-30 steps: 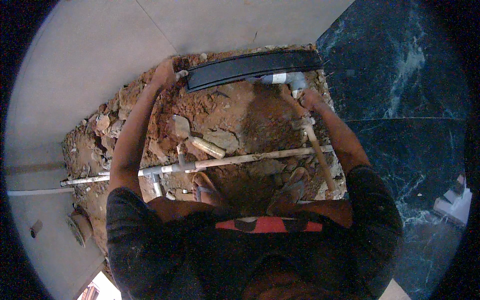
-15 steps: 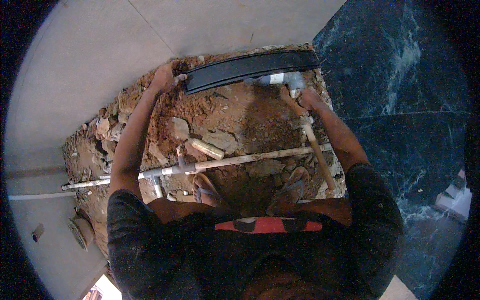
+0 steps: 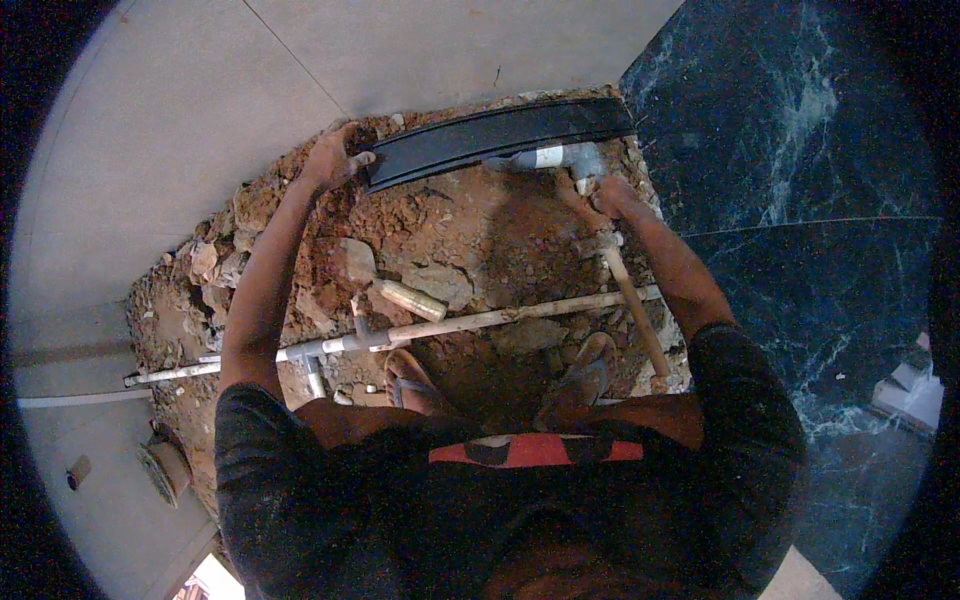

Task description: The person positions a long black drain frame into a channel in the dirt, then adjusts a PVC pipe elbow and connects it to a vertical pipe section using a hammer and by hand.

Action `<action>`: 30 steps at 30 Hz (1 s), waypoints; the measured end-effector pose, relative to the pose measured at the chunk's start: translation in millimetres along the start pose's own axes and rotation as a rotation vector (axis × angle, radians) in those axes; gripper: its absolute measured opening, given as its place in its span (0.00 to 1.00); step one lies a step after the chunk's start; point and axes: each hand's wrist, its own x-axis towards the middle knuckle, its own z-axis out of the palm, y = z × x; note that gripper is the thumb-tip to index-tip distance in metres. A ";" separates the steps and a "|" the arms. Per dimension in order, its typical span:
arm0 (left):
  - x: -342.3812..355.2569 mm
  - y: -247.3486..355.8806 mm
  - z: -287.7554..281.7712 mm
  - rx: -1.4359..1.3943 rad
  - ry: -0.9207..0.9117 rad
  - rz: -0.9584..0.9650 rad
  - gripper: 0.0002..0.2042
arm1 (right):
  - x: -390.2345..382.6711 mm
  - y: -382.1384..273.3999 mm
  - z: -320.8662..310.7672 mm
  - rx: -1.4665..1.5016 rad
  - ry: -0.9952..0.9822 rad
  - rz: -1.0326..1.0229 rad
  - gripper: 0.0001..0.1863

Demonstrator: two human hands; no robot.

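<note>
One black channel (image 3: 500, 138), barely moved

It has stayed beside the wall (image 3: 450, 55), suggesting steadying. Half-curled, the left hand (image 3: 333, 160) is at its left end; the right hand (image 3: 617, 197), bunched, is at the grey pipe fitting (image 3: 582, 160) below its right end (neither grip can be told).

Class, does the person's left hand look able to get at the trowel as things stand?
Probably yes: the trowel lies in the open on the soil, nothing seen covering it. The left hand, though, is at the left end of the black strip and would likely need to leave it.
</note>
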 end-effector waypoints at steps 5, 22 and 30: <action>6.6 21.1 -2.3 -0.014 0.005 0.022 0.32 | -9.7 13.7 2.2 -0.044 -0.022 0.005 0.18; 4.5 3.0 2.3 0.003 -0.017 0.045 0.36 | -2.4 7.7 14.0 0.056 0.132 -0.111 0.12; 20.6 7.0 18.3 -0.005 -0.017 0.063 0.38 | 19.8 70.3 51.4 0.441 -0.070 0.137 0.16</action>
